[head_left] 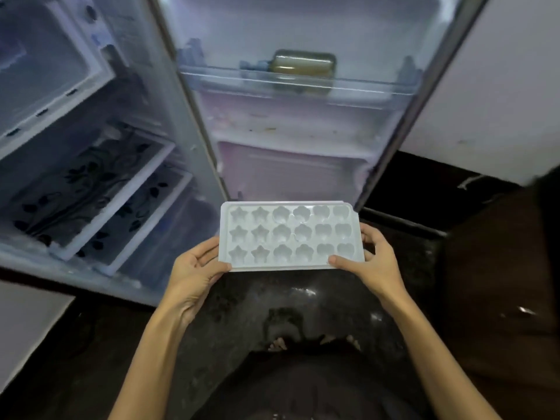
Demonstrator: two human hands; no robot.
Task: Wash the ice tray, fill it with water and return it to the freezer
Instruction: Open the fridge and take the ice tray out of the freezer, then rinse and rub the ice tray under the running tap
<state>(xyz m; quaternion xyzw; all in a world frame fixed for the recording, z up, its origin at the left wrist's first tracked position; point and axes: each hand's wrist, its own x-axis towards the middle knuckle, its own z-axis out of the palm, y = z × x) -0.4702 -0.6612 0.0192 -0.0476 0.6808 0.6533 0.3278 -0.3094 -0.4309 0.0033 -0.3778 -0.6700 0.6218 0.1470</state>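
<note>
A white plastic ice tray [291, 236] with star, flower and heart shaped pockets is held level in front of me, above a dark floor. My left hand [194, 268] grips its left end, thumb on the near corner. My right hand [371, 260] grips its right end, thumb lying along the near rim and fingers curled round the right edge. The pockets look empty; I cannot tell if water is in them. The freezer compartment [45, 65] shows at the upper left of the open fridge.
The fridge stands open. Its interior shelves [100, 189] with a leaf pattern are at the left. The open door [303, 116] faces me, with a jar [304, 66] on its shelf. A white wall is at the right, the dark speckled floor [242, 298] below.
</note>
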